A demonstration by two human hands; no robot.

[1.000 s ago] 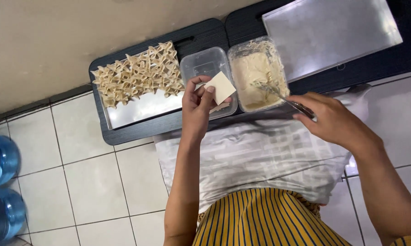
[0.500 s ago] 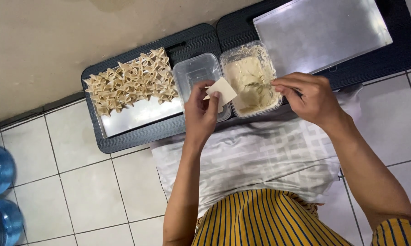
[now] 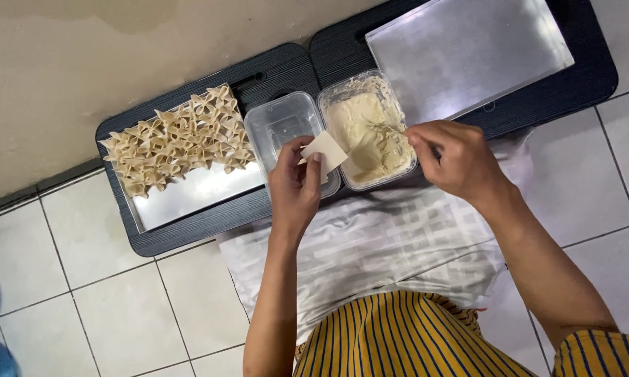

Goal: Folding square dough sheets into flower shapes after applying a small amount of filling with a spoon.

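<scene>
Trays were counted as two: black, ridged, each lined with a metal sheet (image 3: 468, 52). Folded dumplings (image 3: 178, 139) were heaped on the left sheet. Two clear plastic tubs were set between, one (image 3: 279, 126) nearly empty, one holding pale filling (image 3: 363, 132). A square wrapper (image 3: 325, 151) was pinched in the left hand (image 3: 297, 185). The right hand (image 3: 457, 160), clenched on a thin utensil, had been brought over the filling since earlier.

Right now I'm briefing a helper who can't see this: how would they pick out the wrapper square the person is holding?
Start at the two black trays against the wall. Between them stand two clear plastic tubs: an almost empty one and one of pale filling. The wrapper is the flat cream square pinched in the left hand over them, unfolded, unlike the folded dumplings on the left tray.
</scene>
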